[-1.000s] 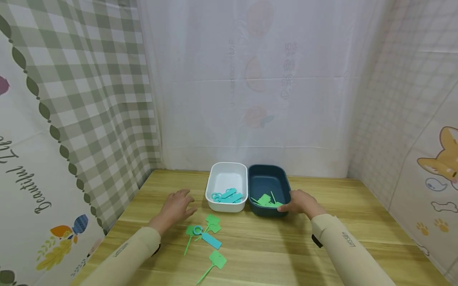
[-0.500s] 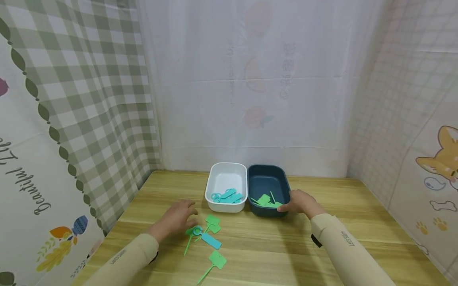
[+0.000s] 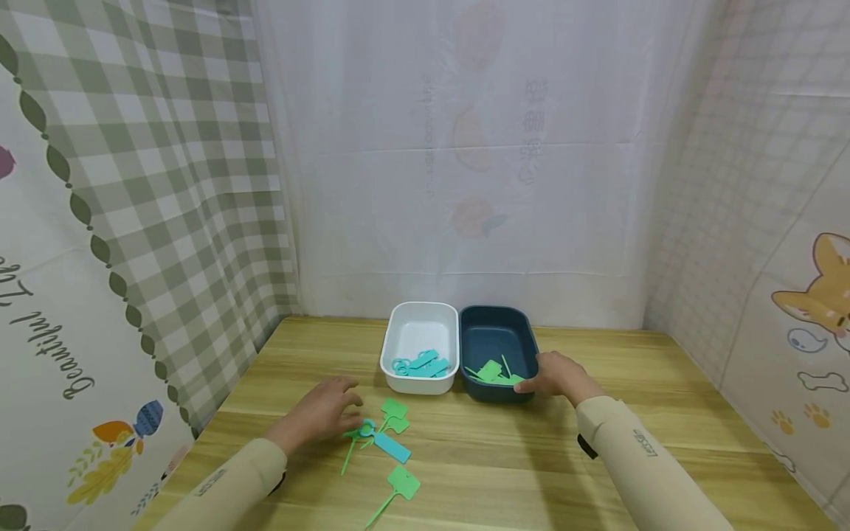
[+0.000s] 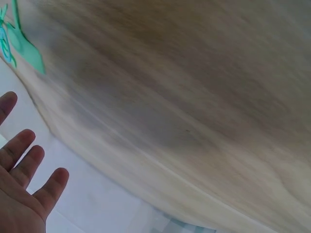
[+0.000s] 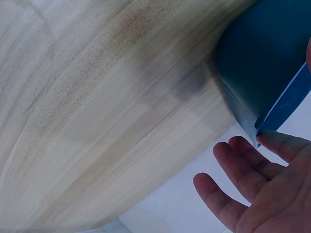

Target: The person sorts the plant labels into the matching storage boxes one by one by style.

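Observation:
My left hand (image 3: pixel 322 409), its fingers spread and holding nothing, hovers by several green paddle-shaped tags (image 3: pixel 394 407) and one blue ring-ended tag (image 3: pixel 392 447) on the table. In the left wrist view a green tag (image 4: pixel 28 51) lies beyond the fingertips. My right hand (image 3: pixel 561 375) touches the front right corner of the dark blue bin (image 3: pixel 496 316). The right wrist view has the index fingertip (image 5: pixel 265 137) on the bin's rim, the other fingers loosely extended off it. Green tags (image 3: pixel 491 371) lie in that bin. Blue tags (image 3: pixel 425 361) lie in the white bin (image 3: pixel 421 310).
Both bins stand side by side near the back edge of the wooden table (image 3: pixel 491 472). Apart from the cluster, another green tag (image 3: pixel 403 481) lies nearer the front. A checked curtain (image 3: pixel 173 147) hangs at left, and a pale curtain (image 3: pixel 564 221) closes off the back.
My left hand has drawn slightly down and to the left, lower beside the tag cluster. The right hand stays at the dark blue bin's corner, and the tags have not moved.

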`<action>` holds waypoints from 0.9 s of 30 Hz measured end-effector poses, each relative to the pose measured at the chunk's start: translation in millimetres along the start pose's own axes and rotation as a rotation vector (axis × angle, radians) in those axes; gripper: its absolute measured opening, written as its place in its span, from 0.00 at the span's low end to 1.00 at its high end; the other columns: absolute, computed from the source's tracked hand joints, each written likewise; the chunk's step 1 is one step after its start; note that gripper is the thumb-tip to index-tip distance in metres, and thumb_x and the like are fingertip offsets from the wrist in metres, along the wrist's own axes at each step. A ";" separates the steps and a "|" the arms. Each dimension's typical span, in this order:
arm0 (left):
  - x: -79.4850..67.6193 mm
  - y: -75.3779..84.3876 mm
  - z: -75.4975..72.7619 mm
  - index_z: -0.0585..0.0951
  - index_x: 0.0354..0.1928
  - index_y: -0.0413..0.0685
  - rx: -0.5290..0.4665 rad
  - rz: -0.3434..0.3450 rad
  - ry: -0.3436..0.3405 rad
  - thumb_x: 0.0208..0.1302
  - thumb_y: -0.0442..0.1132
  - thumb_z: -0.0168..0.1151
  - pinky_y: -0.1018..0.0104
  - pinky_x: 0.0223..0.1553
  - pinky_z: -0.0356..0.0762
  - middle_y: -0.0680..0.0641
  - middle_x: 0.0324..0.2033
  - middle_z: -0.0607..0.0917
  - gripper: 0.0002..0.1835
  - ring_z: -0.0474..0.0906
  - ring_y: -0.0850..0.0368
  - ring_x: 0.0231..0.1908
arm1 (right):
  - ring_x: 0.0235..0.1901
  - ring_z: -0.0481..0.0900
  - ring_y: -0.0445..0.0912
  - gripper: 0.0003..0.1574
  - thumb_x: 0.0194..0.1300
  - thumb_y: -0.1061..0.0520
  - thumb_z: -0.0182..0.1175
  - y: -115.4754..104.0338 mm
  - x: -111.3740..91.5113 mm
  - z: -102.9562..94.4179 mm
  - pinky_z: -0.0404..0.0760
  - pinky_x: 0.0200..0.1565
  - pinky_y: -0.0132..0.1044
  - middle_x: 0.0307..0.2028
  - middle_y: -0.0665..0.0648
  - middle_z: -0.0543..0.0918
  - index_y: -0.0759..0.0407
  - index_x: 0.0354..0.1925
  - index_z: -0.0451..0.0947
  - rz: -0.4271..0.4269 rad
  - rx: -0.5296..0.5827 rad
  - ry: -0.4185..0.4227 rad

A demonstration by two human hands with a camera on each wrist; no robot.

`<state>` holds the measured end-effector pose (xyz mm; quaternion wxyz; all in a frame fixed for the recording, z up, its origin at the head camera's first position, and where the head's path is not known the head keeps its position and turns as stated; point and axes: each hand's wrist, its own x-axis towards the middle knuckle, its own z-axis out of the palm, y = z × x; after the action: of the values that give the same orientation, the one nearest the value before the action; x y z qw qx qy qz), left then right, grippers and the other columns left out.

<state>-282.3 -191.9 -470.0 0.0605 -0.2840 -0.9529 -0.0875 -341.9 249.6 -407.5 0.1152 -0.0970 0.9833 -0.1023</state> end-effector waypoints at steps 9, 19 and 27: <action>-10.4 -7.2 -1.1 0.68 0.69 0.41 -0.041 -0.103 -0.186 0.44 0.67 0.75 0.35 0.61 0.64 0.30 0.68 0.64 0.55 0.61 0.31 0.67 | 0.60 0.70 0.70 0.57 0.57 0.36 0.70 -1.0 -0.4 0.0 0.71 0.58 0.61 0.59 0.80 0.71 0.82 0.61 0.66 0.004 0.004 0.007; -6.9 -23.1 -4.9 0.77 0.60 0.40 0.013 -0.181 -0.130 0.54 0.48 0.76 0.33 0.58 0.66 0.29 0.65 0.69 0.34 0.64 0.31 0.65 | 0.60 0.69 0.70 0.57 0.57 0.36 0.70 -1.0 -0.3 0.4 0.71 0.58 0.61 0.60 0.79 0.71 0.82 0.62 0.66 0.009 0.010 0.009; -2.1 -13.7 -2.0 0.84 0.42 0.42 0.026 -0.179 -0.078 0.57 0.51 0.73 0.32 0.56 0.66 0.31 0.59 0.75 0.21 0.67 0.31 0.63 | 0.61 0.69 0.70 0.57 0.57 0.36 0.70 -1.9 -1.6 -0.4 0.71 0.58 0.61 0.60 0.79 0.71 0.82 0.62 0.66 0.016 0.012 0.006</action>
<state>-287.9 -204.7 -470.3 0.0189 -0.2001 -0.9772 -0.0688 -340.2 248.2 -406.4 0.1136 -0.0884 0.9837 -0.1075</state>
